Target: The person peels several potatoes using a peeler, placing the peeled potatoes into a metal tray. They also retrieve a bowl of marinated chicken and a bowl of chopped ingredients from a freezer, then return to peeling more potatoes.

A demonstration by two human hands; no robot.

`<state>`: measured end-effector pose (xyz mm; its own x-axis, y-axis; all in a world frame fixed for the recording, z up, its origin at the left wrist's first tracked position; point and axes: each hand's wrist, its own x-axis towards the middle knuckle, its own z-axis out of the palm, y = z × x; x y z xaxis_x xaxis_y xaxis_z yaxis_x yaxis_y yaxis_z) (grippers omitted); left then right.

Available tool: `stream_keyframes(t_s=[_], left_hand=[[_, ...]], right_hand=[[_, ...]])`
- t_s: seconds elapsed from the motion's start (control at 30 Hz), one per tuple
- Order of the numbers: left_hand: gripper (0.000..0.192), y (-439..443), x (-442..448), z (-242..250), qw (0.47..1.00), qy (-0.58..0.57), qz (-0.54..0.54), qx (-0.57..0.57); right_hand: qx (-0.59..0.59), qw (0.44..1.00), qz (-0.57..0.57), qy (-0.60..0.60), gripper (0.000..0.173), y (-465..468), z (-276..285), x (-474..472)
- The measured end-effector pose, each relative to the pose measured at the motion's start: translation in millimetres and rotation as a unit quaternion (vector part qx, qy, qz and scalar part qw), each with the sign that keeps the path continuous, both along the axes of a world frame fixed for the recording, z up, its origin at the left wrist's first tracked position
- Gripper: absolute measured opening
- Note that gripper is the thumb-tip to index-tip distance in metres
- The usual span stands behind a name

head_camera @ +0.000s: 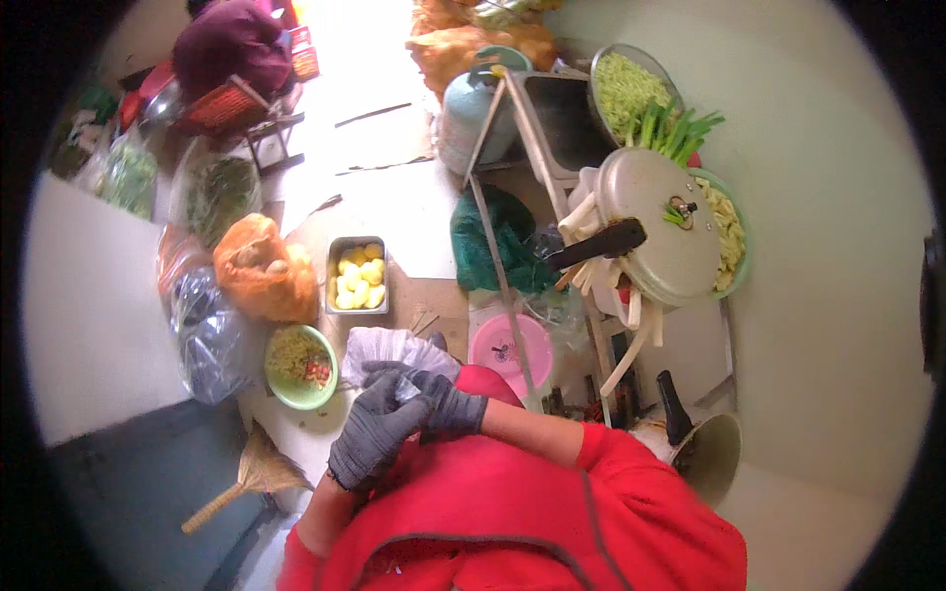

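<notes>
Both hands wear grey knit gloves and meet over my lap. My left hand [378, 428] has its fingers curled around a small crumpled piece of clear plastic [406, 390]. My right hand [451, 399] lies against it from the other side, its fingers partly hidden; whether it grips the plastic too is unclear. Just beyond them a whitish plastic bag [392, 350] rests over the lap. To the left stands a light green bowl [332, 354] with chopped yellowish food and red pieces. A metal pan [357, 311] of peeled potatoes [360, 277] sits farther ahead on cardboard.
An orange bag [273, 292] and dark plastic bags [214, 347] lie left, above a straw hand broom [259, 465]. A pink basin [510, 347] is under a metal rack [543, 140], which bears a pressure cooker [658, 221]. A person in purple [233, 52] sits at the far left.
</notes>
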<state>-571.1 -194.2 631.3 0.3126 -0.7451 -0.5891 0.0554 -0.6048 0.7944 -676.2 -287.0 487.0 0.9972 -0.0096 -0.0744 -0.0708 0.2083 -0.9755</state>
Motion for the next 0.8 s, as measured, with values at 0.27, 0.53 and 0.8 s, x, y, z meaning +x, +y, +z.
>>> stream_keyframes(t_s=[0.27, 0.53, 0.8], left_hand=[[0.017, -62.6, 21.4, -12.3, 0.996, 0.006, -0.007, -0.091], [0.031, -99.8, 35.1, -39.8, 0.971, -0.178, -0.06, -0.151], [0.026, -46.8, 112.7, -154.3, 0.998, -0.034, -0.006, 0.054]], right_hand=[[-0.311, 0.946, -0.078, -0.052, 0.031, -59.6, 8.0, 18.1], [-0.415, 0.88, -0.099, 0.208, 0.043, -85.7, -68.1, 3.9], [-0.335, 0.794, -0.103, 0.498, 0.069, -68.1, -268.4, -82.8]])
